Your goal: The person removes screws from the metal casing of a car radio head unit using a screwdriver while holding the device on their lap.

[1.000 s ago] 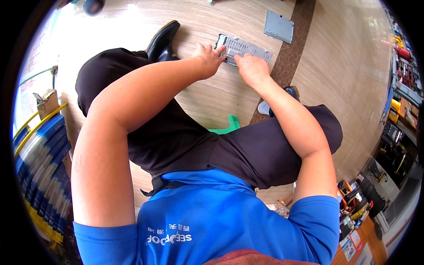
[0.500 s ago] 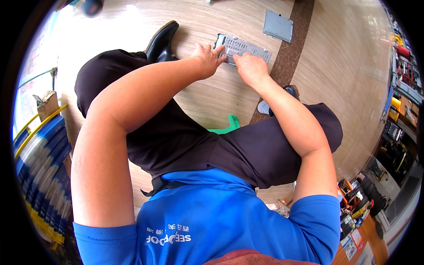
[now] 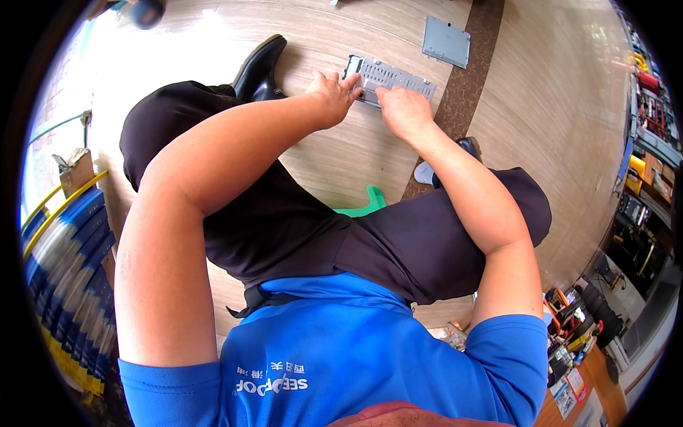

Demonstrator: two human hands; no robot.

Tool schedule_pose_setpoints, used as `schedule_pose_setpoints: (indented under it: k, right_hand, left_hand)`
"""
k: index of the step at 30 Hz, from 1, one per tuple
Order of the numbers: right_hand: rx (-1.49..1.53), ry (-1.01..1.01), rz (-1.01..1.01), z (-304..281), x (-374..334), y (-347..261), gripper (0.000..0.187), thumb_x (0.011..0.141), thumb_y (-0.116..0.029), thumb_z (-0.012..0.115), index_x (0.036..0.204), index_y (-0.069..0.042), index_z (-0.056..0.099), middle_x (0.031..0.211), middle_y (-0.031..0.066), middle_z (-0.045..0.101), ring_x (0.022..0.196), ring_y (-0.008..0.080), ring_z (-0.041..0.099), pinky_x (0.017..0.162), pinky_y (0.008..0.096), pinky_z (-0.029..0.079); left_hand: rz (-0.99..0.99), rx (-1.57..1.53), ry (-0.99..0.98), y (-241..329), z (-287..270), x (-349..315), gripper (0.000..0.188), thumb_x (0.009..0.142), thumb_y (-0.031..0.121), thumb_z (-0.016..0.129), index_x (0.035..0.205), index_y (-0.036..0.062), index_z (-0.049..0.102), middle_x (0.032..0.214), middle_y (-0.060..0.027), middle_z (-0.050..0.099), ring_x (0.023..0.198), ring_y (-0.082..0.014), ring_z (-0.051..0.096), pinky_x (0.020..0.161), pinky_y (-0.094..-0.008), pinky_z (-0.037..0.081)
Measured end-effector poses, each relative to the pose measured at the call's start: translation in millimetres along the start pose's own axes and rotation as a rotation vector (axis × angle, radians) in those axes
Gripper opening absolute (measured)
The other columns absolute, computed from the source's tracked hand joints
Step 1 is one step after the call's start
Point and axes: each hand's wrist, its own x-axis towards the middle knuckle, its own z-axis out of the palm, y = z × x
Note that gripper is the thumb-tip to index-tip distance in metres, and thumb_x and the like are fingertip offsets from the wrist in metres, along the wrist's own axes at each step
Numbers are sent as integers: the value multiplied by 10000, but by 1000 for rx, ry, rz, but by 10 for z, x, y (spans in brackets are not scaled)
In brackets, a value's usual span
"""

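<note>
A long grey metal casing [image 3: 398,78] with rows of slots lies on the floor ahead of me, a dark frame at its left end. My left hand [image 3: 333,96] is at that end, fingers spread, fingertips resting on the casing's near left part. Over the near edge, around the middle, my right hand [image 3: 405,110] has its fingers curled together. Whatever those fingers pinch is hidden beneath them. Just past the casing, to the right, a flat grey cover plate [image 3: 446,43] lies apart from it.
Between my legs shows part of a green plastic stool [image 3: 370,203]. My black boot [image 3: 262,67] stands left of the casing. A dark brown floor strip [image 3: 466,82] runs along the right. Blue-and-yellow packages [image 3: 71,277] hang at left; crowded shelves [image 3: 651,135] line the right.
Both hands keep nearly the same place on the casing. The right fingers have shifted very slightly; the cover plate and floor things are unmoved.
</note>
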Motion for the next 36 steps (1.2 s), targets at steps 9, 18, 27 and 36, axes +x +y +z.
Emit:
schedule_pose_setpoints:
  k: [9, 18, 27, 36]
  right_hand:
    - [22, -4, -15, 2, -16, -5, 179, 944, -198, 513, 999, -84, 640, 919, 177, 690, 898, 365, 687, 756, 497, 550]
    - [-1, -12, -33, -12, -9, -4, 190, 935, -171, 494, 1007, -79, 644, 917, 182, 685, 895, 363, 688, 746, 492, 554]
    - [-104, -3, -46, 3, -7, -54, 210, 936, -140, 465, 1047, -78, 632, 918, 172, 687, 915, 337, 694, 761, 479, 560]
    - [264, 32, 12, 482, 107, 119, 354, 960, -190, 582, 1289, -65, 621, 883, 187, 719, 765, 310, 716, 637, 457, 566]
  left_hand:
    - [-7, 0, -16, -3, -10, 8, 626, 979, 203, 470, 1574, 159, 280, 1671, -35, 120, 1382, -317, 392, 1023, -610, 376]
    - [9, 23, -22, -15, -21, -7, 637, 967, 191, 488, 1568, 154, 279, 1667, -70, 114, 1435, -348, 350, 1021, -606, 400]
    - [19, 8, -27, -22, -27, -25, 635, 967, 188, 484, 1569, 179, 283, 1665, -79, 119, 1445, -355, 335, 1028, -618, 390]
    - [36, 46, -5, 10, -94, 16, 639, 960, 187, 496, 1565, 176, 292, 1664, -83, 121, 1434, -358, 347, 1021, -613, 397]
